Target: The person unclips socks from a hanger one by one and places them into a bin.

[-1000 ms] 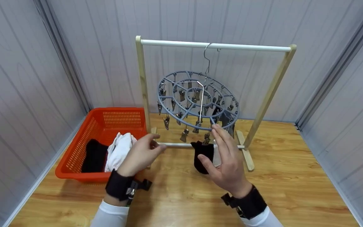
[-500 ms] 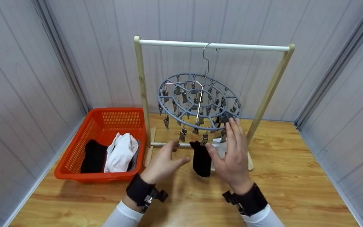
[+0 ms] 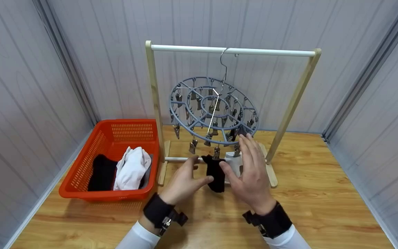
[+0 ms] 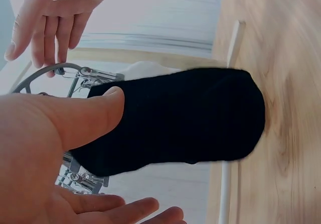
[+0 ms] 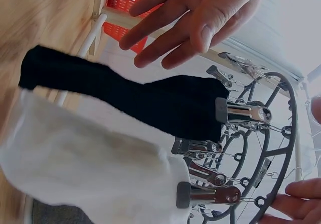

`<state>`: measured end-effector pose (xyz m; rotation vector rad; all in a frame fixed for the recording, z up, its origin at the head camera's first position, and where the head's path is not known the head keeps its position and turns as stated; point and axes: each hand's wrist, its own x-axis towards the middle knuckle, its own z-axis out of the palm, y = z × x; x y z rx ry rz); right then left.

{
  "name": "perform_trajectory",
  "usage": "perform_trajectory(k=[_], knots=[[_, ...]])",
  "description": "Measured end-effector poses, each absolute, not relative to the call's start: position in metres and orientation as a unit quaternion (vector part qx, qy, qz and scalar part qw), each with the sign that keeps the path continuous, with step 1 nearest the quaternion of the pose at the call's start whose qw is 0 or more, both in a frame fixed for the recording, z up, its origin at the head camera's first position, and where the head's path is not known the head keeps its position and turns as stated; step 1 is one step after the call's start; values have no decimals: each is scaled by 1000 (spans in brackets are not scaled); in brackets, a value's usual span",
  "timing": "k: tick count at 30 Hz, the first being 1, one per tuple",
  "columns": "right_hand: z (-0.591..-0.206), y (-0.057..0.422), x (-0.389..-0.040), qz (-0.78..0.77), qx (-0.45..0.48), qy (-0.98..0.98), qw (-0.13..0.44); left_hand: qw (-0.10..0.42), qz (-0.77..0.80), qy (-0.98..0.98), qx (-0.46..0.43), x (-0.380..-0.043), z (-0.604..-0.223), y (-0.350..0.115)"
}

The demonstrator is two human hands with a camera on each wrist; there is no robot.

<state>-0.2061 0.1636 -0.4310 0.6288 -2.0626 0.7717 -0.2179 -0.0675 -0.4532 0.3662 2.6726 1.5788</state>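
Observation:
A black sock (image 3: 215,178) hangs from a metal clip (image 5: 241,112) on the round blue-grey clip hanger (image 5: 293,114). Beside it a white sock (image 5: 95,163) hangs from another clip. My left hand (image 3: 182,183) is just left of the black sock, thumb and fingers apart; in the left wrist view the thumb overlaps the sock's upper part. With fingers fairly straight, my right hand (image 3: 252,180) reaches up to the hanger's near right rim, fingertips right at it. It covers part of the white sock in the head view. Neither hand grips a sock.
An orange basket (image 3: 67,180) on the left holds a black sock (image 3: 101,173) and bundled white cloth (image 3: 133,169). The hanger hooks over the white top bar (image 3: 192,48) of a wooden-legged rack. Several bare clips dangle from the ring. Grey panel walls enclose the wooden table (image 3: 323,193).
My left hand has moved right, from beside the basket to the black sock. The hanger has swung slightly, carrying the socks a little left. The right hand shifted right, then back slightly.

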Motion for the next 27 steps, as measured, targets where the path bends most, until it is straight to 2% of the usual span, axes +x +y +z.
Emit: perform_trajectory(k=[17, 27], knots=[[-428, 160, -201, 301, 289, -803, 426, 9, 614, 785, 82, -226, -456, -68], [-428, 160, -200, 301, 284, -805, 425, 12, 591, 793, 146, -225, -460, -66]])
